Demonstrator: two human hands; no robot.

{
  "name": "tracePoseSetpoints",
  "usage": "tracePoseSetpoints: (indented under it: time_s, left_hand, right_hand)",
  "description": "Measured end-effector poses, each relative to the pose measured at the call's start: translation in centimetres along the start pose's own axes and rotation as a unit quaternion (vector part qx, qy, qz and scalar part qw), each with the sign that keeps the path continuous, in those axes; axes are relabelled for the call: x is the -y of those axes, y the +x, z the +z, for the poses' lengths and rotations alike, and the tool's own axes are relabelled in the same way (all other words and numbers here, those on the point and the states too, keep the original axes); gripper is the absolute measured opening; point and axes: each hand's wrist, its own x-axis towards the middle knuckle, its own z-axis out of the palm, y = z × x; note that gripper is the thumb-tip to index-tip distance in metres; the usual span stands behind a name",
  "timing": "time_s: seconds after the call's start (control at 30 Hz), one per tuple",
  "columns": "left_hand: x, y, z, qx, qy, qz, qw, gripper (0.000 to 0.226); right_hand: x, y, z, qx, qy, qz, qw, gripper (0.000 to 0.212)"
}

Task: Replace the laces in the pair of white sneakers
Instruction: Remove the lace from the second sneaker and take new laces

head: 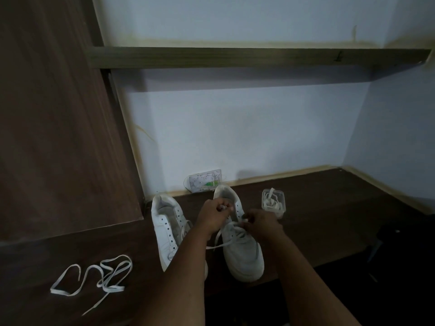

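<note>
White lace (pixel 226 236) is part-threaded through the right sneaker (pixel 242 250), both the left hand (pixel 213 217) and right hand (pixel 261 223) pinching it; the left sneaker (pixel 166 229) waits bare.

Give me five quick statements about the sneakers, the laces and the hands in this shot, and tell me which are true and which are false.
1. Both hands work at the right-hand sneaker. True: the left hand and the right hand each pinch part of its lace.
2. The left-hand sneaker is fully laced. False: its upper eyelets show empty.
3. A loose lace lies on the dark wooden surface, left of the shoes. True.
4. The small clear container is empty. False: a coiled white lace sits in it.
5. The sneakers stand on the wall shelf. False: they stand on the dark wooden surface below it.
</note>
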Motion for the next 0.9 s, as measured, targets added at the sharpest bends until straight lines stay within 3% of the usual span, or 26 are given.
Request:
tracePoseSetpoints:
  time_s: [0.07, 0.13, 0.27, 0.37, 0.47, 0.53, 0.67, 0.77, 0.83, 0.9]
  left_hand:
    - [-0.1, -0.1, 0.0, 0.003, -0.003, -0.003, 1.000, 0.026]
    - [-0.2, -0.2, -0.2, 0.007, -0.010, -0.002, 1.000, 0.020]
    - [-0.6, -0.5, -0.3, 0.010, -0.008, 0.001, 1.000, 0.018]
    - [-0.8, -0.6, -0.5, 0.018, -0.021, 0.005, 1.000, 0.022]
    - [-1.1, -0.9, -0.8, 0.034, 0.006, 0.004, 0.999, 0.005]
    - [-1.5, -0.9, -1.3, 0.061, 0.061, 0.024, 0.996, 0.026]
    - [-3.7, -2.1, -2.0, 0.143, 0.130, 0.084, 0.978, 0.034]
    - [-4.4, -3.1, -0.6, 0.173, 0.267, 0.095, 0.943, 0.056]
    - [-4.0, -3.3, 0.6, 0.181, 0.363, 0.099, 0.909, 0.048]
    - [-3.8, -3.2, 1.0, 0.139, 0.383, 0.081, 0.910, 0.041]
  right_hand:
    - [0.0, 0.0, -0.3, -0.006, -0.015, -0.021, 1.000, 0.009]
    - [-0.7, -0.2, -2.0, -0.017, -0.035, 0.015, 0.999, 0.010]
    - [-5.8, -0.1, -6.4, -0.059, -0.091, 0.240, 0.965, 0.026]
    - [-7.9, -0.9, -8.3, 0.005, -0.139, 0.322, 0.937, 0.033]
    - [-6.1, -2.0, -9.1, 0.095, -0.144, 0.281, 0.944, 0.024]
    - [-4.8, -1.7, -8.0, 0.100, -0.095, 0.231, 0.963, 0.024]
    - [-2.6, 0.1, -4.6, 0.000, 0.033, 0.065, 0.997, 0.029]
    - [0.0, -0.6, -3.9, -0.031, 0.188, -0.017, 0.982, 0.041]
    - [0.6, -0.8, -3.5, -0.056, 0.193, -0.042, 0.979, 0.042]
    - [0.4, -0.9, -3.2, -0.078, 0.150, -0.052, 0.984, 0.040]
